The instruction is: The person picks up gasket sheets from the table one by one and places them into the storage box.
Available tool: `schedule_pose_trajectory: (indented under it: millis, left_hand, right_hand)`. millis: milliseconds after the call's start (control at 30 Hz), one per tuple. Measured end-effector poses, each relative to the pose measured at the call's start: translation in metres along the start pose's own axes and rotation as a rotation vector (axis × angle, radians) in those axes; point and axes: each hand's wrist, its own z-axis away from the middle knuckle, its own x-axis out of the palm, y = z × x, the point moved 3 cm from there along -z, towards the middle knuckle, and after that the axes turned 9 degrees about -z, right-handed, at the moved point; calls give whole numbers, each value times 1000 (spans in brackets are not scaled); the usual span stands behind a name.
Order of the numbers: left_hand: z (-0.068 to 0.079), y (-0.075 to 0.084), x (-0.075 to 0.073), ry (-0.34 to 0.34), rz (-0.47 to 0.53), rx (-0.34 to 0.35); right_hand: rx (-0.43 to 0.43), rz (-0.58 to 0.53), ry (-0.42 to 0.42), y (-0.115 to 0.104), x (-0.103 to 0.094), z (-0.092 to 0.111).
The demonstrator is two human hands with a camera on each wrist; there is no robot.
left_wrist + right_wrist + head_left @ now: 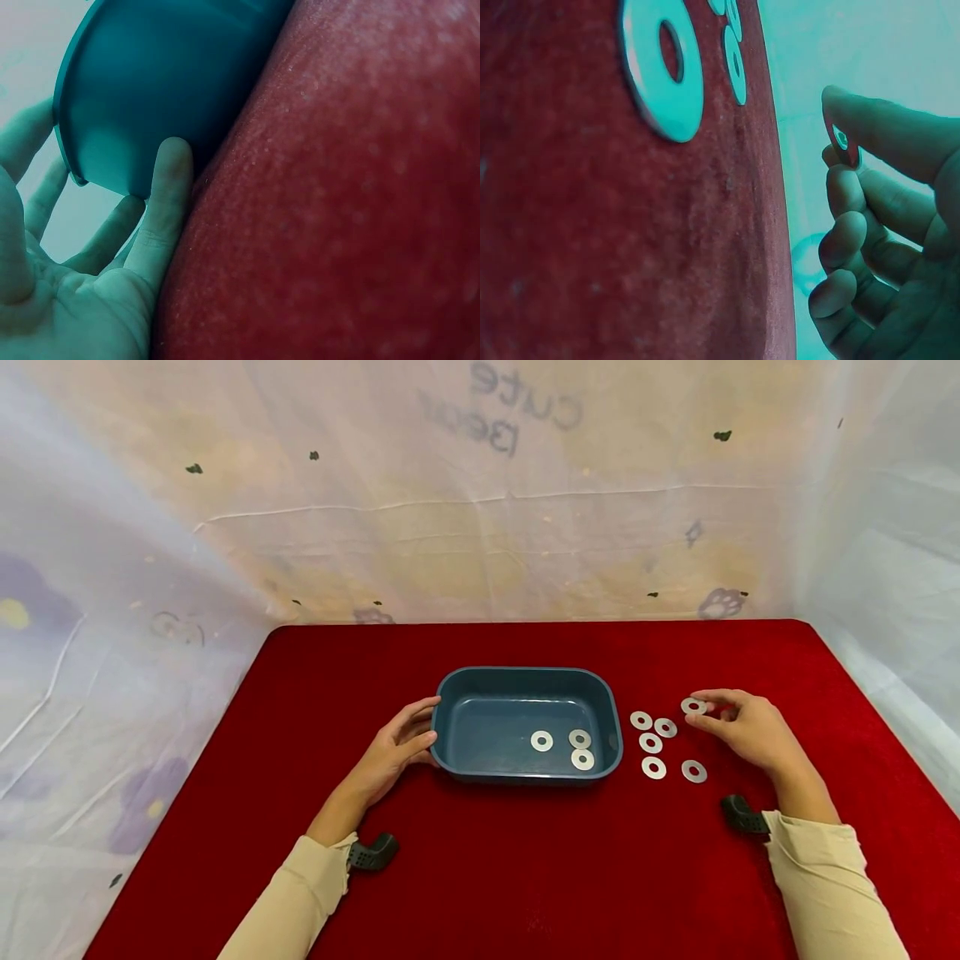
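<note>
My right hand (750, 727) pinches a flat metal washer (693, 706) between thumb and fingertips, to the right of the other washers. In the right wrist view that washer (843, 139) is seen nearly edge-on, raised off the red cloth. My left hand (393, 742) has its spread fingers resting against the outer left end of a blue-grey rectangular basin (517, 777); in the left wrist view the fingertips touch the basin's wall (142, 97). Inside the basin, a single washer (542, 741) lies near the middle and two more (581, 749) lie together toward the right end.
Several loose washers (651, 743) lie on the red cloth (525, 877) between the basin and my right hand. Patterned sheeting (487, 543) rises behind the table's far edge and along both sides. A dark wrist mount (745, 815) sits at each sleeve.
</note>
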Motion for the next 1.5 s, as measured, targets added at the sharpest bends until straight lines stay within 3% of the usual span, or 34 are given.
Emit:
schedule_pose_trajectory:
  millis: [1500]
  left_hand:
    - [0, 0, 0, 6, -16, -14]
  right_hand:
    - [-22, -24, 29, -18, -9, 5]
